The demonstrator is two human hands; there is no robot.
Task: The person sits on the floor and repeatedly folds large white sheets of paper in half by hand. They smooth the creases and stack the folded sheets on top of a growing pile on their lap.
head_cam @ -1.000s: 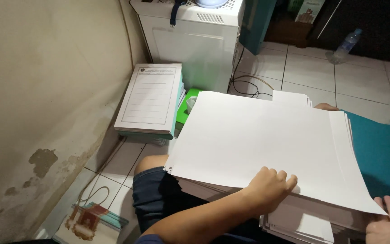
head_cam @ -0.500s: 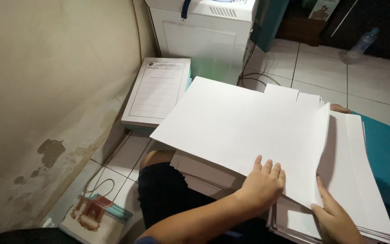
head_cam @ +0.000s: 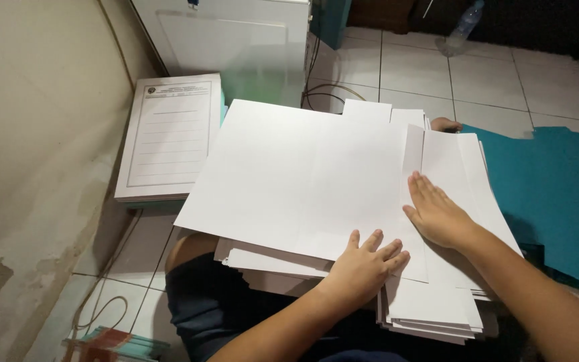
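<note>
Since a second earlier the right hand (head_cam: 437, 213) had come up from the stack's lower right corner and lay flat on the sheets, and the camera had dipped closer. Around the person: a stained wall on the left, a bound booklet pile with a lined printed cover (head_cam: 170, 137) on the floor beside it, a white machine (head_cam: 236, 40) behind that with cables trailing onto the tiles, a clear plastic bottle (head_cam: 462, 27) far back, teal card sheets (head_cam: 557, 194) spread on the right, and a small bundle of teal-edged items (head_cam: 112, 342) at bottom left. Nothing blocked the hands. A stack of white paper (head_cam: 303, 174) sat across the person's lap in dark shorts, upper sheets fanned and offset left of the lower ones. The left hand (head_cam: 364, 263) was open, fingers spread, palm down on the near edge of the big top sheet. The right hand was open too, fingers together, pressed flat on the narrower sheets just right of it. Both hands rested on the paper, close together, gripping nothing.
</note>
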